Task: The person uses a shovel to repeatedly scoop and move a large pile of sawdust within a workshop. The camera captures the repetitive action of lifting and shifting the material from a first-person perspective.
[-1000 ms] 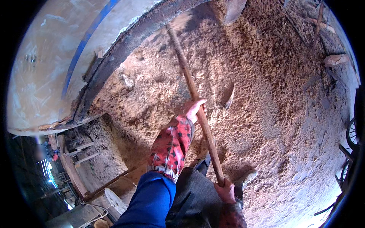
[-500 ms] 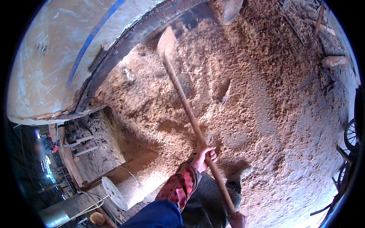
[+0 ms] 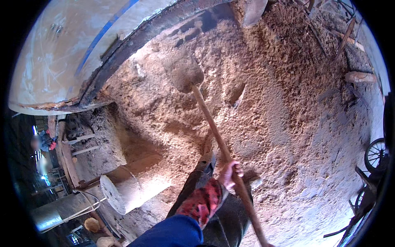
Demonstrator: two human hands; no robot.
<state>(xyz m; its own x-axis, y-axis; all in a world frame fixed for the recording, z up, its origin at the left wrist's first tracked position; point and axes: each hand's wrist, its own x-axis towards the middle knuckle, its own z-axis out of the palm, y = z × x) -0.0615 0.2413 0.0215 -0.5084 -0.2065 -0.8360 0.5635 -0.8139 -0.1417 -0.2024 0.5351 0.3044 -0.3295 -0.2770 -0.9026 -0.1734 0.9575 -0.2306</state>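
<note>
A long-handled shovel (image 3: 214,129) runs diagonally across the middle, its wooden handle sloping down to the lower right. My left hand (image 3: 230,175) is closed around the lower part of that handle, below a red patterned cuff and a blue sleeve. Only a sliver of my right hand (image 3: 269,245) shows at the lower edge, at the handle's end. The rounded shovel blade (image 3: 187,76) is at the far end, over the sawdust (image 3: 255,131). Its dusty brown surface blends with the heap, so I cannot tell how much lies on it.
Beyond the blade curves the dark rim (image 3: 135,43) of a large pale structure. A thick cylinder (image 3: 135,185) lies at the left, near wooden beams (image 3: 68,158). A person (image 3: 43,140) is far left. Spoked wheels (image 3: 375,154) stand at the right; a wood block (image 3: 360,77) lies far right.
The shovel blade has come back toward me from beside the rim. My left hand has shifted slightly right and down, still around the handle. My right hand has slipped mostly out of view.
</note>
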